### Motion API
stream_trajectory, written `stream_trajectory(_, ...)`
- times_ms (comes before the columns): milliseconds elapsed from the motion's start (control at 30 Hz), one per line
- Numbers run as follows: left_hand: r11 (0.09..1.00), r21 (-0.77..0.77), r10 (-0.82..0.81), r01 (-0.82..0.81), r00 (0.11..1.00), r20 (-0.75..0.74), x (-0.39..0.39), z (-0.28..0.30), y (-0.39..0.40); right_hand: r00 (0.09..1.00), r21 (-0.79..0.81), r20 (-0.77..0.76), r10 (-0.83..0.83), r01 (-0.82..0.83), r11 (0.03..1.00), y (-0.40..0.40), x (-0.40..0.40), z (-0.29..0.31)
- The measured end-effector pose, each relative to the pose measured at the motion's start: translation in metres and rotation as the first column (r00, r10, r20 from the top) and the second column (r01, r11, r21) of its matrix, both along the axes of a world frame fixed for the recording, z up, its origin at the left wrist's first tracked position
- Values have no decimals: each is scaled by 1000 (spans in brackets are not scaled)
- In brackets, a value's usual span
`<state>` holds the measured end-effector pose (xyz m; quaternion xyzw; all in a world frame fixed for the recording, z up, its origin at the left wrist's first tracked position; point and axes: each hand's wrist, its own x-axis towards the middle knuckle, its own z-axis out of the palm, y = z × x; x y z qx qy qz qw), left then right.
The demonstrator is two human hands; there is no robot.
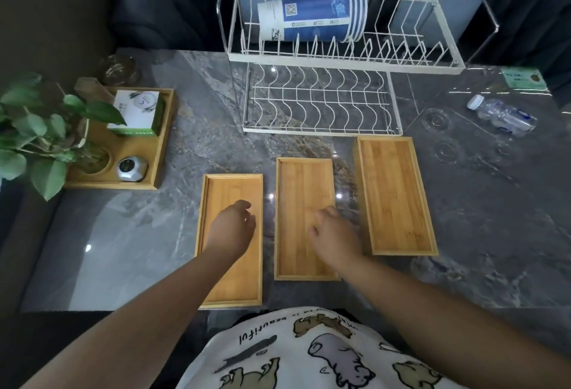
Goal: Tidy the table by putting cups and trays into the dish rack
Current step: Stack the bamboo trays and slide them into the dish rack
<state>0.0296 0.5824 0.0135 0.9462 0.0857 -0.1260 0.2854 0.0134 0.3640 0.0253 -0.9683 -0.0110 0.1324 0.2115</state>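
Head view: three bamboo trays lie flat on the worktop (123, 234), long axes running away from the person, in front of the dish rack (340, 61). Left hand (233, 228) hovers open over the left tray (230, 280); right hand (335, 234), open, over the middle tray (301, 187). Right tray (397, 194) lies just beside the right hand, unattended. Count: one stack of paper cups (312, 16), on its side in the rack's upper tier; lower tier holds nothing. Each hand is nearest its own tray.

Mirrored "lufituaeb" on white shirt (309, 354)
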Motion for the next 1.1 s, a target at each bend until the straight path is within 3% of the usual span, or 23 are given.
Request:
stream_trajectory(200,979,132,167,-157,983,-73,-25,-16,64,966,151,-200,163,-134,979,70,-1,-9)
stream_trajectory(333,955,281,157,-91,962,-222,-37,-23,85,942,110,-324,83,-49,993,91,12,-19)
stream_trajectory(467,967,253,87,-23,966,-244,-49,-29,89,927,60,-374,33,-11,998,101,19,-20)
stream_trajectory(667,987,133,119,-95,976,-183,-55,-24,91,952,-17,-304,32,-39,999,106,12,-21)
stream_trajectory(833,981,0,196,-196,978,-74,-56,-4,89,975,109,-210,-78,102,989,104,5,-17)
stream_trajectory(967,988,-53,142,-142,990,-8,-36,17,61,974,175,-98,-207,221,960,75,9,-6)
stream_trajectory(1100,995,-83,43,-47,998,-45,-8,22,14,951,140,-3,-309,306,942,27,14,1)
